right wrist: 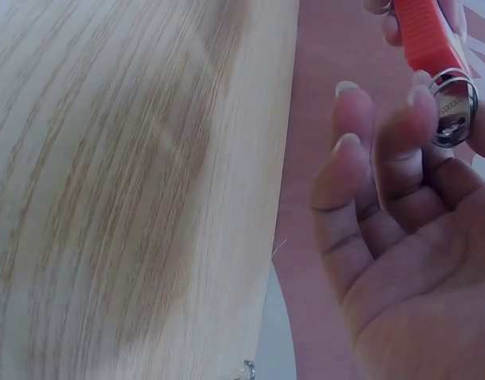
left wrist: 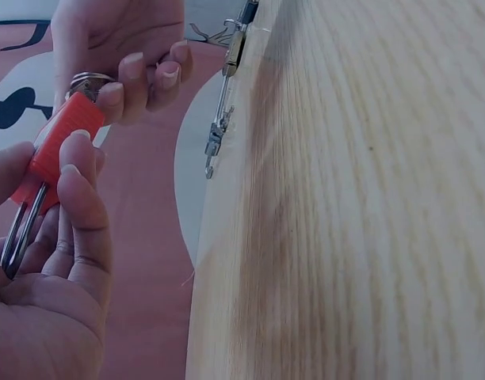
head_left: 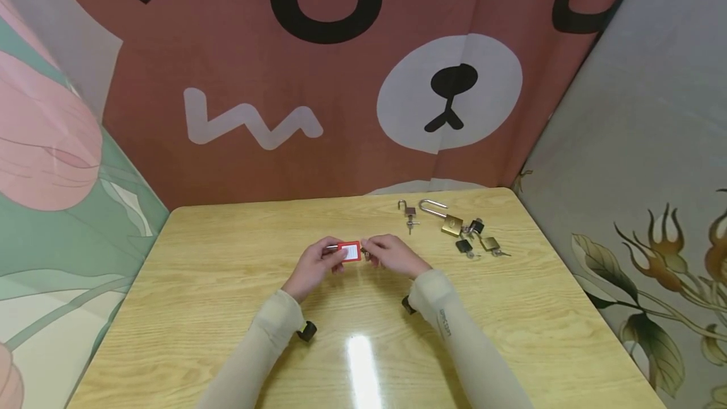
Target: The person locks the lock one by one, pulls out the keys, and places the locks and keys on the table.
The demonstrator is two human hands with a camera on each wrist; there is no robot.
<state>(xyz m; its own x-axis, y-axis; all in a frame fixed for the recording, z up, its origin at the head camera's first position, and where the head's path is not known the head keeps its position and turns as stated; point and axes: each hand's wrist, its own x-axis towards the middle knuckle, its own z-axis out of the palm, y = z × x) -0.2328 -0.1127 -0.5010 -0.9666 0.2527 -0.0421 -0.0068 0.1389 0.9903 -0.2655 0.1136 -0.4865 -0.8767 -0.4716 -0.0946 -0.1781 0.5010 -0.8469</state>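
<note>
A red padlock [head_left: 350, 251] with a white label is held up over the table's middle by my left hand [head_left: 316, 265], thumb on its face and fingers behind. In the left wrist view the padlock's silver shackle [left wrist: 24, 229] points back toward the left palm. My right hand [head_left: 394, 254] pinches a key [right wrist: 453, 107] with metal rings between thumb and index finger at the padlock's bottom end. The right hand's other fingers curl loosely. Whether the key sits fully in the keyhole is hidden.
To the back right lie a small open padlock [head_left: 410, 211] with keys, a long-shackle brass padlock [head_left: 452, 225], two black padlocks [head_left: 464, 246] and another brass padlock [head_left: 490, 243] with keys. The wooden table [head_left: 227, 251] ends at a curtain [head_left: 255, 169] behind.
</note>
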